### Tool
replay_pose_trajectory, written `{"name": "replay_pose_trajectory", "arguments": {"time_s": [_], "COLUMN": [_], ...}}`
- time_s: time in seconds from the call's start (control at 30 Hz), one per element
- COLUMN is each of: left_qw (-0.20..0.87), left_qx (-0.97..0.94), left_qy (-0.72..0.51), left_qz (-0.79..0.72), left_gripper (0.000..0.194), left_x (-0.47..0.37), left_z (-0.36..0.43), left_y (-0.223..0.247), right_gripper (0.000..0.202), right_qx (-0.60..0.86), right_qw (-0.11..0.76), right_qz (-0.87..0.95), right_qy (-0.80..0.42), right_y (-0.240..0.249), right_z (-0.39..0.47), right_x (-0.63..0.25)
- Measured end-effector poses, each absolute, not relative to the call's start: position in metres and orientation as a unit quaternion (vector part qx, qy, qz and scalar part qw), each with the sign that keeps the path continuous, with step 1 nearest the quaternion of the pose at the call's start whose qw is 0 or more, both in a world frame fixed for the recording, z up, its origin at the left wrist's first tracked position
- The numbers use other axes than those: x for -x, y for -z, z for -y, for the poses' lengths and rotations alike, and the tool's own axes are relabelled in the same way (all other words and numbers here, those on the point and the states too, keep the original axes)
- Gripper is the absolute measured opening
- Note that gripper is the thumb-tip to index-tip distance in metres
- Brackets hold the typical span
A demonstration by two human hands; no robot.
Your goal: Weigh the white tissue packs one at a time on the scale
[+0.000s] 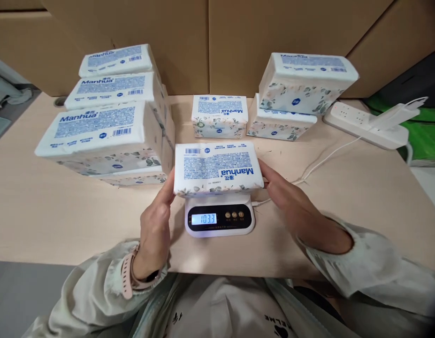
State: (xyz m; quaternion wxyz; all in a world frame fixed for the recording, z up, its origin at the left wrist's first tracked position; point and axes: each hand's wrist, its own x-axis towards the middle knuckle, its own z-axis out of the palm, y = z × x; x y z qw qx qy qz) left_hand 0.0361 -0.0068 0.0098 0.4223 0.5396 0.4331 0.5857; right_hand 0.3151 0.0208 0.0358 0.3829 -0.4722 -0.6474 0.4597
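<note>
A white tissue pack (218,168) with blue print, its lettering upside down, is over the white digital scale (220,232). The scale's lit display reads 103.3. My left hand (156,225) grips the pack's left end, and my right hand (291,199) grips its right end. The fingertips of both hands are partly hidden by the pack. Whether the pack rests fully on the scale's plate cannot be seen, as it covers the plate. Just behind it, another tissue pack (219,117) sits on the table.
Stacked tissue packs (101,129) stand at the left. Two more packs (301,89) are stacked at the back right, beside a white power strip (365,126) with a cable. Cardboard boxes (182,47) line the back edge of the wooden table (97,225).
</note>
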Motion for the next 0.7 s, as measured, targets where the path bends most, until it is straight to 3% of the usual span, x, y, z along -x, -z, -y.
{"name": "replay_pose_trajectory", "arguments": {"time_s": [0.27,0.4,0.53,0.63,0.7], "left_qw": [0.537,0.623,0.663,0.618,0.528], "left_qx": [-0.612,-0.559,-0.549,-0.569,-0.572], "left_qy": [-0.478,-0.406,-0.33,-0.357,-0.438], "left_qz": [-0.331,-0.367,-0.388,-0.408,-0.451], "left_gripper": [0.034,0.023,0.031,0.037,0.042], "left_x": [-0.104,-0.152,-0.175,-0.166,-0.148], "left_z": [-0.059,-0.108,-0.13,-0.131,-0.132], "left_y": [-0.07,-0.056,-0.044,-0.049,-0.056], "right_gripper": [0.064,0.062,0.059,0.069,0.063], "right_qx": [0.577,0.615,0.668,0.676,0.619], "right_qw": [0.515,0.508,0.463,0.489,0.54], "right_qz": [0.595,0.573,0.547,0.54,0.567], "right_qy": [-0.22,-0.185,-0.2,-0.111,-0.062], "right_y": [-0.033,-0.01,0.016,0.015,0.001], "right_z": [-0.032,-0.061,-0.082,-0.078,-0.07], "right_x": [-0.355,-0.389,-0.414,-0.412,-0.397]}}
